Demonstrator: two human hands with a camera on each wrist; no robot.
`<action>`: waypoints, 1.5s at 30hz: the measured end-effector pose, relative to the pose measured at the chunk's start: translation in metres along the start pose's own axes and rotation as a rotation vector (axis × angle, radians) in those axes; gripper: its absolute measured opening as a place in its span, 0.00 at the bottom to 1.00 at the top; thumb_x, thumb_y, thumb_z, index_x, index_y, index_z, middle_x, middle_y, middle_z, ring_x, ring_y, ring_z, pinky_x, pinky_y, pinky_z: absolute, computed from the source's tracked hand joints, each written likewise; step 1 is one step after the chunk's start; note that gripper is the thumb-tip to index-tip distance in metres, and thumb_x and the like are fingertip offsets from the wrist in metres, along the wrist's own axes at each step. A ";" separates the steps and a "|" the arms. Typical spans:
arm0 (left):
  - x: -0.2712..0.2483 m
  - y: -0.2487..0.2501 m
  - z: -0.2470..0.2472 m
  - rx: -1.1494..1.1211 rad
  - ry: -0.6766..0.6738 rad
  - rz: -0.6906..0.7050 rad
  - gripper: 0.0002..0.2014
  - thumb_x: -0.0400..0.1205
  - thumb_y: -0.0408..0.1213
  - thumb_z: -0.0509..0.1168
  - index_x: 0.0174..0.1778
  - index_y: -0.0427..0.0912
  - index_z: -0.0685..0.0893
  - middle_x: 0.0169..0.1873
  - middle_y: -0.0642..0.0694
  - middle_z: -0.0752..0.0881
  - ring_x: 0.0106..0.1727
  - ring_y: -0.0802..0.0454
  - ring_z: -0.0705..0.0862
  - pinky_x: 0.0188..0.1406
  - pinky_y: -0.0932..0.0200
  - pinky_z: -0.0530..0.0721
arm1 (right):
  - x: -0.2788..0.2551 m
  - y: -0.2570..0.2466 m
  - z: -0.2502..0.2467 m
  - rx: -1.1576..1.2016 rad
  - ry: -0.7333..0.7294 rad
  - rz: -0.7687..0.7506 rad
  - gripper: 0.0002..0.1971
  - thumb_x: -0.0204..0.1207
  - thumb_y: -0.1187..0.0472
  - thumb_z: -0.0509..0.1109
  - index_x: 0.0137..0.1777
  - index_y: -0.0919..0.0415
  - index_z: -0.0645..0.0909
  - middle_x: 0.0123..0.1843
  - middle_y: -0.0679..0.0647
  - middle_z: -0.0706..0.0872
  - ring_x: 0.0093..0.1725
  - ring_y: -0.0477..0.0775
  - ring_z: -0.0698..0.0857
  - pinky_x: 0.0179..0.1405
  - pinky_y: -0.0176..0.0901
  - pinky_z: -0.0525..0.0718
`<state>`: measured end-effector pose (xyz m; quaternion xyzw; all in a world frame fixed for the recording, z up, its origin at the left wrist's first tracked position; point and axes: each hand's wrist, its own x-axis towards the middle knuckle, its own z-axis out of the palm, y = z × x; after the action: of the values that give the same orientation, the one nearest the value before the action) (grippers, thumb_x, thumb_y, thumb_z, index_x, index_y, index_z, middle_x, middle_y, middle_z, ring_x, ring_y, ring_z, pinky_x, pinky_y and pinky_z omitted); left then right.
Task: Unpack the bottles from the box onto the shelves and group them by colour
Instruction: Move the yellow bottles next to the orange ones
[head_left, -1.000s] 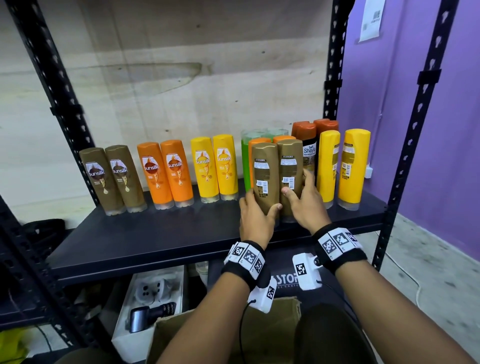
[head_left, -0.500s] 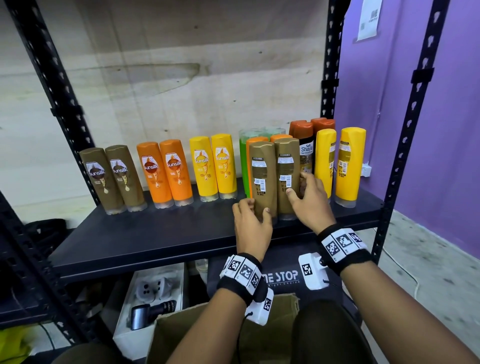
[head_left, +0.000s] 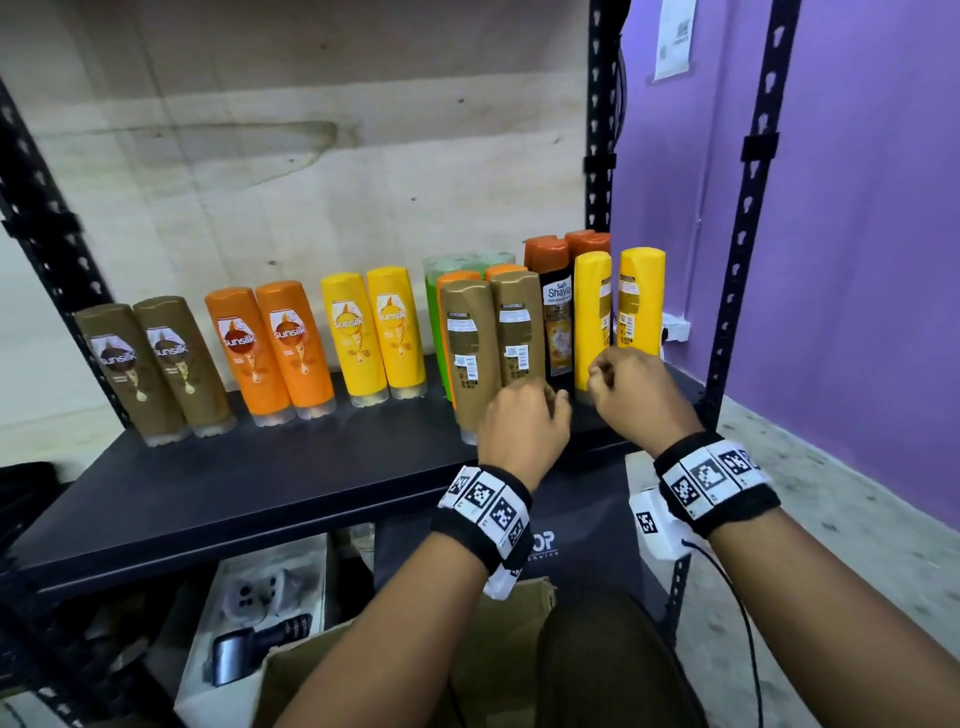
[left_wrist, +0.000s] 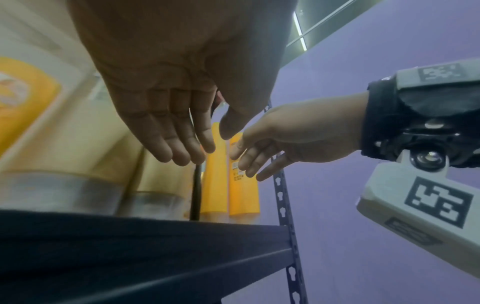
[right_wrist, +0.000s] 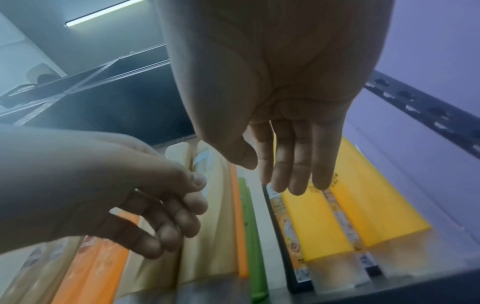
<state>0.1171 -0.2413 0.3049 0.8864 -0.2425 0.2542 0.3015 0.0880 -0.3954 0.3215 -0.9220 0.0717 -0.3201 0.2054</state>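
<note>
Black metal shelf (head_left: 270, 483), bottles standing along it. Nearest the shelf's front edge, toward its right end: two brown bottles (head_left: 493, 343), backs of labels out, upright, side by side. Left hand (head_left: 522, 428) hangs just in front of their bases, fingers relaxed and loosely spread, holding nothing. Right hand (head_left: 636, 389) just beside it, toward the shelf's right post, fingers likewise slack and empty; contact with any bottle cannot be told.

Behind the brown pair: green bottles (head_left: 441, 291) and orange-capped ones. Toward the right post: a dark bottle (head_left: 557, 312) with rust cap, then two yellow bottles (head_left: 618, 306).

Along the shelf's back, from its left end: brown pair (head_left: 156, 364), orange pair (head_left: 272, 348), yellow pair (head_left: 374, 332), labels forward.

Below the shelf's front edge: an open cardboard box (head_left: 478, 670).
</note>
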 end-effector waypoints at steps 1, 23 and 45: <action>0.005 0.006 0.002 0.011 -0.008 0.001 0.15 0.86 0.50 0.62 0.46 0.43 0.86 0.45 0.43 0.89 0.47 0.39 0.87 0.39 0.51 0.81 | 0.000 0.003 -0.004 -0.016 0.007 0.000 0.08 0.82 0.60 0.65 0.51 0.61 0.84 0.51 0.60 0.86 0.50 0.63 0.84 0.48 0.57 0.86; 0.110 0.052 0.053 -0.410 -0.151 -0.094 0.37 0.84 0.44 0.67 0.87 0.41 0.56 0.78 0.35 0.73 0.76 0.34 0.75 0.73 0.39 0.77 | 0.075 0.081 -0.014 0.229 0.045 0.152 0.41 0.84 0.44 0.67 0.88 0.58 0.50 0.80 0.65 0.72 0.74 0.65 0.77 0.69 0.58 0.79; 0.088 0.040 0.079 -0.630 -0.064 -0.108 0.24 0.87 0.44 0.67 0.75 0.39 0.70 0.68 0.39 0.83 0.65 0.41 0.84 0.65 0.46 0.82 | 0.049 0.097 0.036 0.623 0.355 0.123 0.27 0.87 0.38 0.58 0.81 0.47 0.62 0.70 0.50 0.82 0.63 0.48 0.84 0.61 0.49 0.85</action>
<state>0.1839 -0.3455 0.3195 0.7685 -0.2712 0.1222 0.5664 0.1485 -0.4847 0.2824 -0.7392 0.0607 -0.4689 0.4797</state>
